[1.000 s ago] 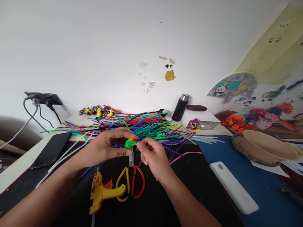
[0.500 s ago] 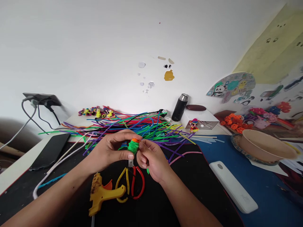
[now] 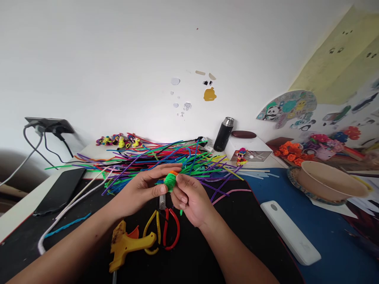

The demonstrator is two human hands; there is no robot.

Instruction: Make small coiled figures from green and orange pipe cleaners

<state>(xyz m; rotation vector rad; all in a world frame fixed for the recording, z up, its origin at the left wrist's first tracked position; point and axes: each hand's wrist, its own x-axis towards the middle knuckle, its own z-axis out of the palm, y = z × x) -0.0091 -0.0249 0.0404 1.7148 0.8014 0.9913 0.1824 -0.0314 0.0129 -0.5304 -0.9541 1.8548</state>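
Observation:
A small coil of green pipe cleaner (image 3: 169, 181) with an orange end is held between my two hands, above the black mat (image 3: 192, 256). My left hand (image 3: 142, 187) grips it from the left, thumb below and fingers above. From the right, my right hand (image 3: 191, 197) pinches it with thumb and curled fingers; a short green tail shows beneath that hand. Just under the hands lie pliers (image 3: 173, 228) with one yellow and one red handle, their jaws partly hidden. A yellow glue gun (image 3: 127, 244) rests left of them.
Loose coloured pipe cleaners (image 3: 166, 157) are heaped behind the hands. A black phone (image 3: 60, 191) lies at left, a white power bank (image 3: 290, 232) at right. Farther back stand a black thermos (image 3: 224, 134), a white box (image 3: 260, 148) and a beige bowl (image 3: 331, 179).
The green coil has turned in my fingers and shifted slightly right. My left fingers have moved a little right with it. The whole view has shifted slightly.

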